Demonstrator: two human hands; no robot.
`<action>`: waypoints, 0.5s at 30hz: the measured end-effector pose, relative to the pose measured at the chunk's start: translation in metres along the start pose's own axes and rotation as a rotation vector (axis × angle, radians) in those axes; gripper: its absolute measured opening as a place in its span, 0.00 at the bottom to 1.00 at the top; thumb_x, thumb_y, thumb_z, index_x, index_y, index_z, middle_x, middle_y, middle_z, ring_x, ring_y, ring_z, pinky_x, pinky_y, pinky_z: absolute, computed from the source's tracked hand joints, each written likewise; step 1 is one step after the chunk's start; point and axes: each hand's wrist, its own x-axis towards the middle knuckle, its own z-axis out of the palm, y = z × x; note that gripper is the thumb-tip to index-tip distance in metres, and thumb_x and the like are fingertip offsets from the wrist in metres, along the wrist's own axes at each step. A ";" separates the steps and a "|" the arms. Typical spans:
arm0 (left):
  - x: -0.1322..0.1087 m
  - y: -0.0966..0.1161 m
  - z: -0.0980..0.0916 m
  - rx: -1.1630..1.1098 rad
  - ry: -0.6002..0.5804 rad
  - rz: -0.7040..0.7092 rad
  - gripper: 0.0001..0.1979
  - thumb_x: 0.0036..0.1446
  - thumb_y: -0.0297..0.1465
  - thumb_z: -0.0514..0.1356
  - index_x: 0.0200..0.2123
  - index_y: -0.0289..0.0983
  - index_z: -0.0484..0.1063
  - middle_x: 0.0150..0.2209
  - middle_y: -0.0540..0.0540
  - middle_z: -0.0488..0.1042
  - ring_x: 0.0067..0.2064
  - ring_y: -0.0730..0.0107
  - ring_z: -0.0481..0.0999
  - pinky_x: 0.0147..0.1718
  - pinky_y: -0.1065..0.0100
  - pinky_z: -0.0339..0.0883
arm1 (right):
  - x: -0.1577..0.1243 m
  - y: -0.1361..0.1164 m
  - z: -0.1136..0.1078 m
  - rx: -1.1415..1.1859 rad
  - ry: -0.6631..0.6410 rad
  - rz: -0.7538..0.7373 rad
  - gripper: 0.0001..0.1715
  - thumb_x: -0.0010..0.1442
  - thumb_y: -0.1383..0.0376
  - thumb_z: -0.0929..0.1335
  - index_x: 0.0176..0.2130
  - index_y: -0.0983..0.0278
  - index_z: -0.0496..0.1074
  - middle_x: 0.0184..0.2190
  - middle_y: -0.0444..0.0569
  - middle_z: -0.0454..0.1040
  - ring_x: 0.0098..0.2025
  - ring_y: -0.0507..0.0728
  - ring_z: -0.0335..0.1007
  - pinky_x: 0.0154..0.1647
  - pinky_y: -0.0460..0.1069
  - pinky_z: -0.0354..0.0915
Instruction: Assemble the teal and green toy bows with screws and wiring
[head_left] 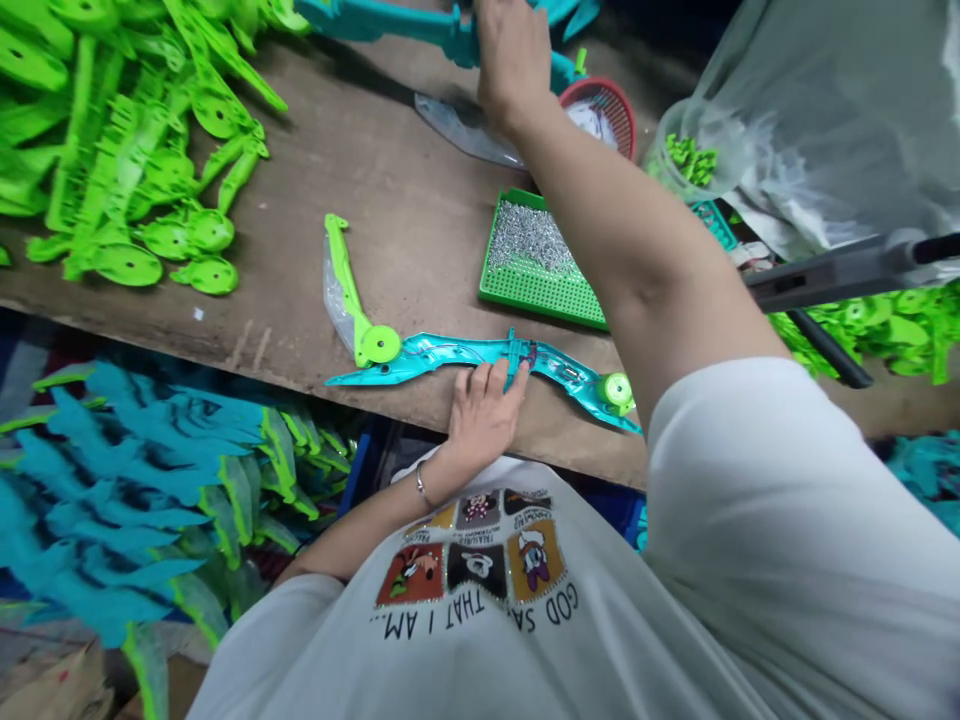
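A teal curved toy bow half [450, 352] lies near the table's front edge, with a green wheel at each end and thin wires in its open inside. My left hand [486, 408] rests on its middle, fingers stretched flat on the plastic. A green arm piece [343, 275] lies attached at the left wheel. My right hand [511, 55] reaches far across the table and is closed on another teal bow part [390, 20] at the back edge.
A green tray of small silver screws [534, 250] sits mid-table, a red basket [604, 110] behind it. Loose green parts [127, 140] are heaped at the left. Clear bags [817, 110] stand at the right. Teal and green pieces [127, 490] fill a bin below the table.
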 end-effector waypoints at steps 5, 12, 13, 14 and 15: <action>-0.003 0.004 0.003 0.033 0.076 0.017 0.22 0.67 0.34 0.57 0.64 0.42 0.70 0.58 0.37 0.71 0.59 0.52 0.65 0.60 0.52 0.57 | -0.016 -0.004 -0.007 -0.192 0.127 0.193 0.17 0.75 0.75 0.54 0.58 0.80 0.60 0.60 0.70 0.70 0.66 0.67 0.64 0.66 0.65 0.55; 0.000 0.001 0.001 0.035 0.137 0.031 0.23 0.66 0.34 0.59 0.63 0.42 0.71 0.57 0.36 0.71 0.57 0.52 0.67 0.58 0.52 0.59 | -0.017 -0.004 -0.002 -0.184 0.200 0.160 0.14 0.74 0.72 0.55 0.53 0.73 0.64 0.58 0.65 0.73 0.60 0.60 0.65 0.65 0.61 0.56; 0.000 0.001 0.001 0.032 0.127 0.026 0.23 0.66 0.34 0.58 0.63 0.42 0.71 0.57 0.36 0.71 0.58 0.52 0.67 0.58 0.52 0.59 | -0.020 -0.007 0.000 -0.179 0.214 0.165 0.16 0.74 0.72 0.54 0.53 0.71 0.65 0.57 0.64 0.74 0.60 0.60 0.65 0.65 0.62 0.55; 0.000 0.001 0.001 0.029 0.114 0.025 0.23 0.66 0.34 0.58 0.63 0.42 0.71 0.58 0.36 0.71 0.58 0.52 0.66 0.59 0.52 0.59 | -0.025 -0.009 0.001 -0.168 0.238 0.166 0.16 0.73 0.72 0.54 0.52 0.69 0.66 0.56 0.62 0.74 0.59 0.61 0.65 0.65 0.63 0.55; 0.000 0.001 0.001 0.024 0.103 0.026 0.23 0.66 0.35 0.58 0.63 0.42 0.71 0.58 0.36 0.71 0.58 0.52 0.66 0.59 0.51 0.59 | -0.030 -0.010 0.001 -0.147 0.273 0.157 0.16 0.72 0.71 0.55 0.51 0.66 0.67 0.55 0.61 0.75 0.58 0.63 0.65 0.64 0.65 0.55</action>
